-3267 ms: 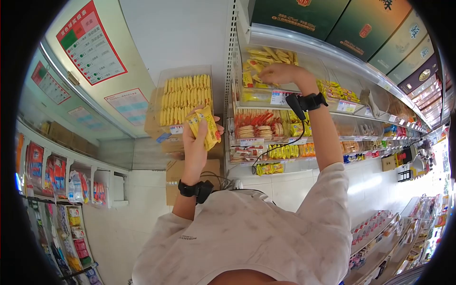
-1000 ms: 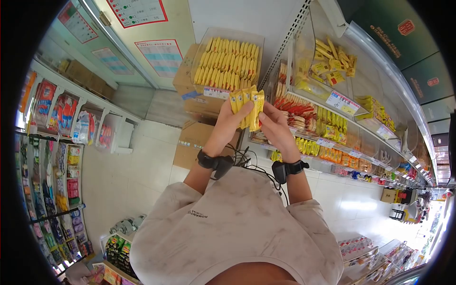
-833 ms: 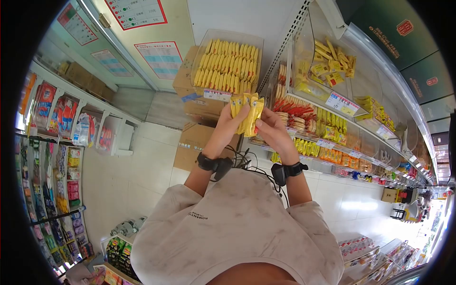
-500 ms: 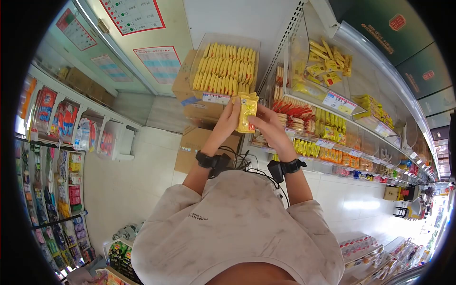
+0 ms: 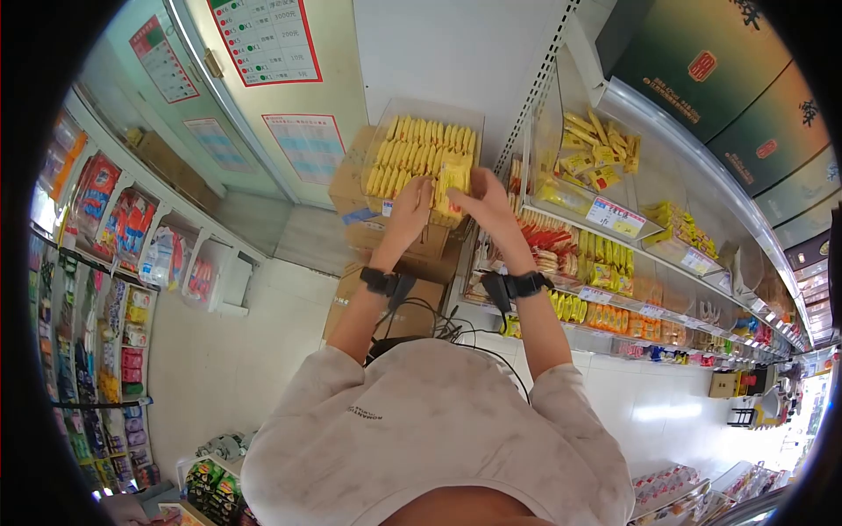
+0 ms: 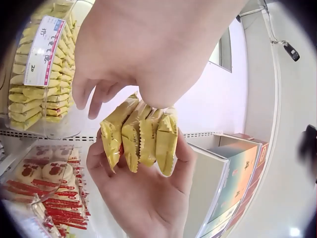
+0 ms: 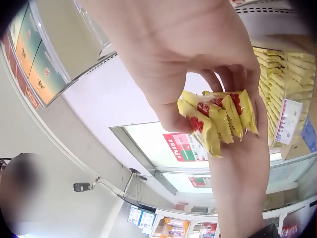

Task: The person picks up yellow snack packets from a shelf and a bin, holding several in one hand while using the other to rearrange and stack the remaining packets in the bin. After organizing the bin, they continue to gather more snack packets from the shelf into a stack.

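Several yellow snack packets [image 6: 138, 139] stand side by side in a small stack, their red-marked faces showing in the right wrist view. My right hand [image 5: 493, 209] grips the stack between thumb and fingers. Beside it in the head view is my left hand [image 5: 410, 215]. The left wrist view shows this hand over the packets' upper ends, fingers loose and holding nothing. Behind both hands, similar yellow packets [image 5: 425, 145] stand in tight rows inside a clear bin [image 6: 64, 130] with a price label [image 6: 44, 51].
Cardboard boxes [image 5: 355, 171] support the bin. To the right, a shelf rack holds an upper compartment of loose yellow packets [image 5: 596, 153], with red-and-white packaged snacks [image 5: 548, 241] lower down. Large gift boxes [image 5: 693, 70] stand on top. Black cables [image 5: 430, 320] hang near my body.
My right hand has come from the shelf compartment to the packets my left hand held. Both hands then turned the stack and moved forward to the bin; my left hand has loosened from it.
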